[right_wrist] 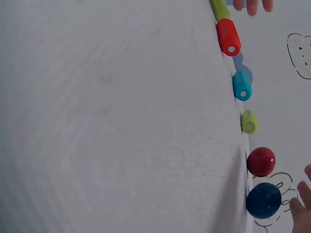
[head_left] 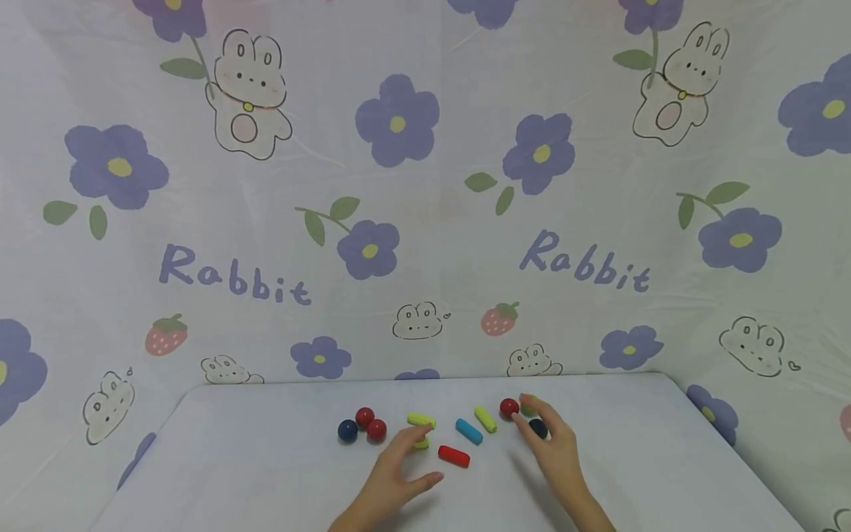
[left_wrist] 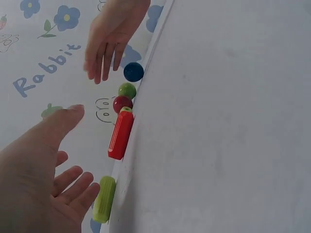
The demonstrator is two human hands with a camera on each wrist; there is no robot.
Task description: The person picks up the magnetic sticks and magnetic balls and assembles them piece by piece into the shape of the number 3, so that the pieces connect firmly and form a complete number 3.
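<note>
My left hand (head_left: 392,473) hovers over the near side of the short sticks, thumb and fingers spread, gripping nothing. Its fingers partly cover one yellow-green stick (head_left: 422,445); a second yellow-green stick (head_left: 419,419) lies just beyond. Right of this hand is a red stick (head_left: 454,457). My right hand (head_left: 557,447) reaches over the right-hand group of balls with its fingers extended and loose. Around its fingertips are a red ball (head_left: 508,408), a green ball (head_left: 530,404) partly hidden by the fingers, and a dark blue ball (head_left: 539,428). In the left wrist view its fingers hang apart from the balls.
Between the hands lie a blue stick (head_left: 468,431) and another yellow-green stick (head_left: 485,419). Grouped on the left are a navy ball (head_left: 347,431) and two red balls (head_left: 376,431). The white table (head_left: 253,458) meets a rabbit-and-flower printed cloth (head_left: 439,185) at its back.
</note>
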